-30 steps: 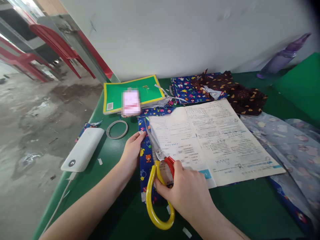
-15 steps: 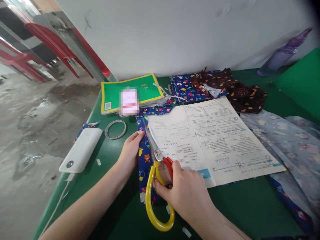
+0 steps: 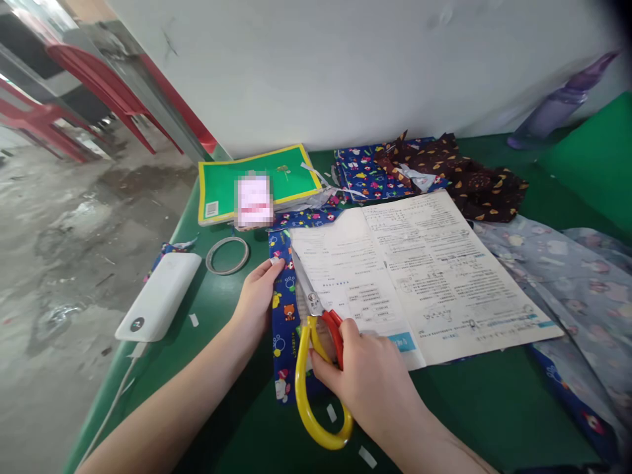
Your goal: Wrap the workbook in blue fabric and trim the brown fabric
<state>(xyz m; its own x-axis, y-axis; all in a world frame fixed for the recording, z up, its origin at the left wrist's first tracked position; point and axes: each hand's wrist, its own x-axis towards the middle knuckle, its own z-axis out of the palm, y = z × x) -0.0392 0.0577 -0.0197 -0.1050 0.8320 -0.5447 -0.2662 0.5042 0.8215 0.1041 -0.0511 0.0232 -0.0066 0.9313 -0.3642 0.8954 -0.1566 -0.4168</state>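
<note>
My right hand [image 3: 372, 378] grips the yellow and red handles of a pair of scissors [image 3: 316, 355]. The blades run along the left edge of an open printed booklet [image 3: 415, 270], which lies on a strip of blue patterned fabric [image 3: 282, 316]. My left hand [image 3: 257, 296] rests flat on the left side of that fabric strip, fingers pressed together at its edge. The blades look nearly closed, with their tips near my left fingertips.
A green table [image 3: 474, 408] holds a white power bank [image 3: 158, 296] with a cable, a tape roll [image 3: 228, 255], a green book [image 3: 257, 184], brown and blue cloth pieces [image 3: 444, 171], pale patterned fabric [image 3: 582, 283] and a purple bottle [image 3: 557, 105]. The table's left edge drops to the floor.
The scissors and my right hand have shifted slightly toward me and to the right, and the blades have closed a little. My left hand stays on the fabric.
</note>
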